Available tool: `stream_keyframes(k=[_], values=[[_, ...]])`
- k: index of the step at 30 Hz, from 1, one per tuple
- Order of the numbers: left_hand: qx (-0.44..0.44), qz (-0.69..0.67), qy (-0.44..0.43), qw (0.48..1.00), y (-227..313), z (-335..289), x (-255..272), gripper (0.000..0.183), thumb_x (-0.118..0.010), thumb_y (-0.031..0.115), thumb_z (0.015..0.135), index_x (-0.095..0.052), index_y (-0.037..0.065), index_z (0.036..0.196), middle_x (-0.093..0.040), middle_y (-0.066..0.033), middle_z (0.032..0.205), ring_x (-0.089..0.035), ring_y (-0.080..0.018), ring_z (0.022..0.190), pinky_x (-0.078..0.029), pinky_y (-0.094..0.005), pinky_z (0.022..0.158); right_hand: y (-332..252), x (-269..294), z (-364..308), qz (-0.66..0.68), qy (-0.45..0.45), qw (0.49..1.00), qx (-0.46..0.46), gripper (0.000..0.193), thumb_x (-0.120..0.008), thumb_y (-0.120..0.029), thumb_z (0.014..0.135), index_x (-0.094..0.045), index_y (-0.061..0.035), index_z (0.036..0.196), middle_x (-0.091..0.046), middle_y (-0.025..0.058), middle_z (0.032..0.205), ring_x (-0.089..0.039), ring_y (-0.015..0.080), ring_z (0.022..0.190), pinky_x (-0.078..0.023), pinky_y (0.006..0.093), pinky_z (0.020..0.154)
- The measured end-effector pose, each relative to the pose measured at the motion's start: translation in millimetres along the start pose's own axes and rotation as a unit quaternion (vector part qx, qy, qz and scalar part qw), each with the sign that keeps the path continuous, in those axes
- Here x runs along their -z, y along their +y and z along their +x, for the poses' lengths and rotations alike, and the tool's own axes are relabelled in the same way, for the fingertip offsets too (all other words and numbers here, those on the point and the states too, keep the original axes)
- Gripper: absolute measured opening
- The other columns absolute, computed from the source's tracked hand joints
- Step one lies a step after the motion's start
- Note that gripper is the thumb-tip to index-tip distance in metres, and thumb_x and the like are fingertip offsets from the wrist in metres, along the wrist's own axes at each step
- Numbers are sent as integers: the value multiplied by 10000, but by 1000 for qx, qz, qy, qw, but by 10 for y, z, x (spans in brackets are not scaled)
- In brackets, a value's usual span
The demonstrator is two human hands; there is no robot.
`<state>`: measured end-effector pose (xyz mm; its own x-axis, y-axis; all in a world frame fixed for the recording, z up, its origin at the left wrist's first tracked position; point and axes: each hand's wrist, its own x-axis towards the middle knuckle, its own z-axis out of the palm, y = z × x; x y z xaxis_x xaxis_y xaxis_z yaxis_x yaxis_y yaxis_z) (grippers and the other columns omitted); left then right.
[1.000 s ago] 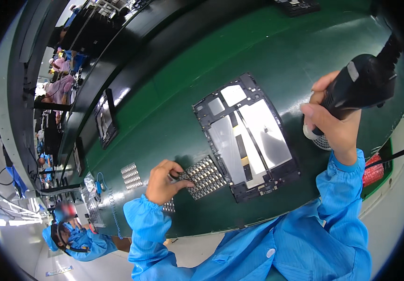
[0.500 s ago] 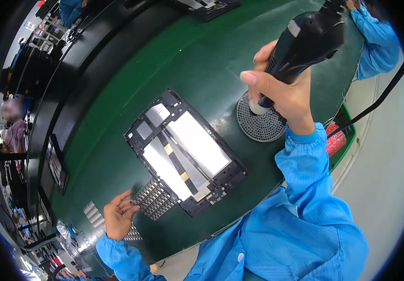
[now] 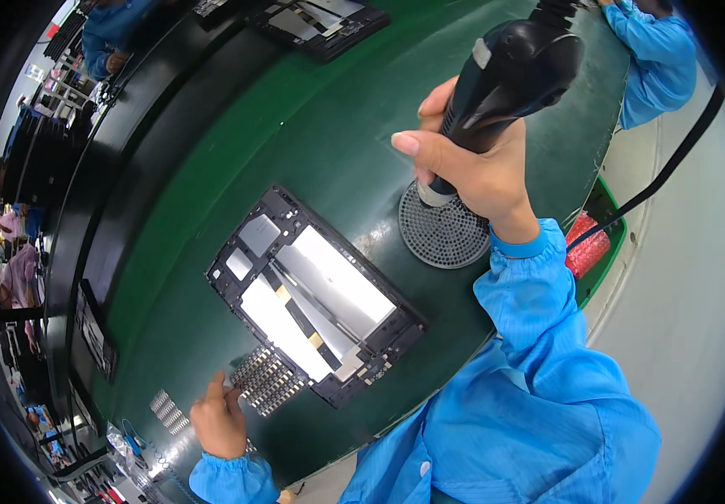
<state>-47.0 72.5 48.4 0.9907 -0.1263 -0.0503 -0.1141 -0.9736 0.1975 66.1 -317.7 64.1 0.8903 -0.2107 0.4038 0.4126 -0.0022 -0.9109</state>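
Note:
In my right hand (image 3: 484, 172) is a black electric screwdriver (image 3: 505, 76), gripped with its pale translucent tip pointing down. That tip is over the round grey perforated plate (image 3: 446, 231); whether it touches is hard to tell. My left hand (image 3: 221, 416) is at the left side of a tray of small metal parts (image 3: 268, 382) set in rows. Its fingers are curled together with the index more extended; anything between them is too small to make out. Beside the tray's upper right edge lies an opened black flat device housing (image 3: 346, 277) with shiny silver panels.
Small metal strips (image 3: 169, 412) lie left of my left hand. Another opened housing (image 3: 320, 25) is at the far edge, and one more (image 3: 98, 332) stands at the left. A green bin (image 3: 610, 252) with red wrap (image 3: 585, 244) sits at right, under a black cable (image 3: 673, 168). A co-worker's sleeve (image 3: 661, 63) is upper right.
The view has shifted slightly, so the housing and tray appear lower and left. My left hand's fingers have drawn in more closely. The screwdriver remains in my right hand over the plate.

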Motion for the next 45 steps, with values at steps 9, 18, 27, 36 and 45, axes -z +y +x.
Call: stream_keyframes(k=[9, 18, 27, 36, 45], values=[[17, -212, 167, 963, 96, 561, -7, 89, -628, 13, 824, -624, -42, 894, -668, -125, 866, -618, -148, 792, -478, -266, 729, 63, -20, 116, 35, 16, 999, -12, 241, -758, -44, 714, -549, 3, 824, -563, 18, 567, -540, 83, 450, -408, 215, 411], [-37, -507, 245, 825, 574, 1439, -694, 70, -564, 27, 884, -548, -25, 928, -589, -189, 1148, -572, -185, 1021, -456, -285, 878, 85, -93, 129, 41, 0, 999, 5, 233, -745, -33, 722, -544, 0, 835, -560, 15, 566, -538, 78, 451, -405, 216, 410], [-61, -358, 310, 879, 925, 1068, -571, 32, -597, -7, 821, -578, -27, 836, -639, -163, 1007, -592, -271, 1000, -433, -355, 894, 120, -95, 128, 47, 4, 999, -14, 234, -740, -22, 716, -547, -8, 848, -568, 20, 573, -536, 78, 451, -403, 220, 404], [6, -381, 251, 890, 409, 207, -734, 66, -594, -80, 794, -565, -28, 823, -587, -112, 846, -553, -175, 776, -458, -271, 716, 132, -133, 130, 51, -12, 998, -20, 203, -731, -26, 713, -544, -15, 790, -564, 11, 575, -526, 69, 453, -393, 216, 411], [-2, -360, 273, 892, 352, 291, -547, 60, -600, -33, 841, -585, -34, 899, -625, -100, 920, -576, -131, 846, -463, -239, 754, 98, -152, 111, 64, 0, 998, -27, 205, -731, -17, 714, -545, -13, 800, -563, 6, 572, -531, 69, 457, -391, 213, 413]])
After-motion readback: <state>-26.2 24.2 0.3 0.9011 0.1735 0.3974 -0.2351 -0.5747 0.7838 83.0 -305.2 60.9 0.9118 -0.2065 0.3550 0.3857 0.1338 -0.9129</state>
